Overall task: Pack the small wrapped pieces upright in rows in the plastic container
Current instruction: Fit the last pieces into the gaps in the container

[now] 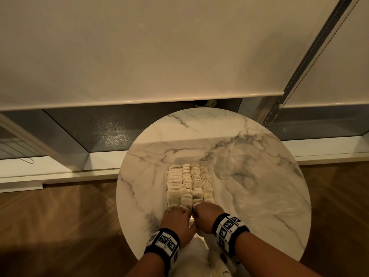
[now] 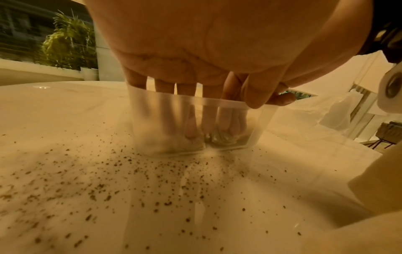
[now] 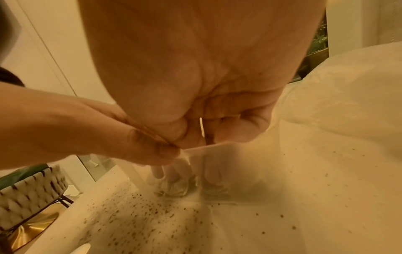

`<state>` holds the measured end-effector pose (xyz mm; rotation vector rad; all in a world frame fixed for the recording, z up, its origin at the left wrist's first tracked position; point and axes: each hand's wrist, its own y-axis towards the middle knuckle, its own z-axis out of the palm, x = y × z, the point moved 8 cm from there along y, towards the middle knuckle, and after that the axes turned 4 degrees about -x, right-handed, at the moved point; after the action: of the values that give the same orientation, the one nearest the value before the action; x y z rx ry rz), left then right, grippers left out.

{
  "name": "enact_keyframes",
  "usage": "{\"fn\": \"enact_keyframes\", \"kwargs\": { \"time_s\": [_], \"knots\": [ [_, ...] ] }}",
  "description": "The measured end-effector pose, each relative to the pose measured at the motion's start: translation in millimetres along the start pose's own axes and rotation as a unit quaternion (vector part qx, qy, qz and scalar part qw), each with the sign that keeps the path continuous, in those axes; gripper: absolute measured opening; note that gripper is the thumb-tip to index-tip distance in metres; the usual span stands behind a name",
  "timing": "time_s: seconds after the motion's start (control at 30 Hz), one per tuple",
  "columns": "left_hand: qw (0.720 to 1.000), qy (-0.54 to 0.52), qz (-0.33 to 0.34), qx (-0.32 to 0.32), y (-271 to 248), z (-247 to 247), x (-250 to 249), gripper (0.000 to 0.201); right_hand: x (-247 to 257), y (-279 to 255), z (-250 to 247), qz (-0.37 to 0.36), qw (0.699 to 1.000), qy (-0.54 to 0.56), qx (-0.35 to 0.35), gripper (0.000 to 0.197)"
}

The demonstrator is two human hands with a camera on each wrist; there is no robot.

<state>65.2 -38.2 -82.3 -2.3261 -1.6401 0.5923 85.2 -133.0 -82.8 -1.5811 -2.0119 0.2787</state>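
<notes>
A clear plastic container [image 1: 206, 162] stands mid-table, filled with several rows of small pale wrapped pieces [image 1: 189, 180] set upright. Both hands are at its near end. My left hand [image 1: 176, 211] reaches straight-fingered down inside the container [image 2: 156, 120], fingertips on the wrapped pieces [image 2: 174, 146] at the bottom, thumb at the rim. My right hand [image 1: 198, 206] is curled beside it, touching the left thumb, and its fingers go down inside the wall [image 3: 239, 163] onto a wrapped piece [image 3: 214, 186]. Another piece [image 3: 174, 187] sits under the left fingers.
The round marble table [image 1: 151, 156] carries scattered dark crumbs [image 1: 151, 224] near its front left edge. A crumpled clear plastic bag [image 1: 249, 176] lies right of the container. White material [image 1: 195, 254] lies below the wrists. Wooden floor surrounds the table.
</notes>
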Motion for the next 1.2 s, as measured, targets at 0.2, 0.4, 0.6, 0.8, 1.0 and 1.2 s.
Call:
{"fn": "enact_keyframes", "kwargs": {
  "time_s": [0.2, 0.4, 0.6, 0.8, 1.0, 1.2],
  "knots": [
    [0.999, 0.001, -0.002, -0.052, -6, -9, 1, 0.050, -5, -6, -5, -0.010, 1.000, -0.013, -0.026, 0.026],
    [0.968, -0.114, -0.099, -0.201, -18, -27, 40, 0.025, -40, -23, -39, 0.068, 0.974, 0.071, -0.203, 0.023],
    [0.963, -0.152, -0.163, -0.150, -9, -20, 57, 0.043, -69, -21, -21, 0.175, 0.969, 0.099, -0.143, 0.048],
    [0.955, -0.199, -0.203, -0.088, 11, -12, 67, 0.045, -66, -11, -8, 0.200, 0.968, 0.119, -0.095, 0.054],
    [0.958, -0.198, -0.194, -0.066, 24, -10, 71, 0.030, -60, -5, -5, 0.204, 0.962, 0.143, -0.109, 0.046],
    [0.958, -0.208, -0.185, -0.063, 27, -4, 74, 0.033, -59, -5, -5, 0.209, 0.954, 0.172, -0.126, 0.046]
  ]
}}
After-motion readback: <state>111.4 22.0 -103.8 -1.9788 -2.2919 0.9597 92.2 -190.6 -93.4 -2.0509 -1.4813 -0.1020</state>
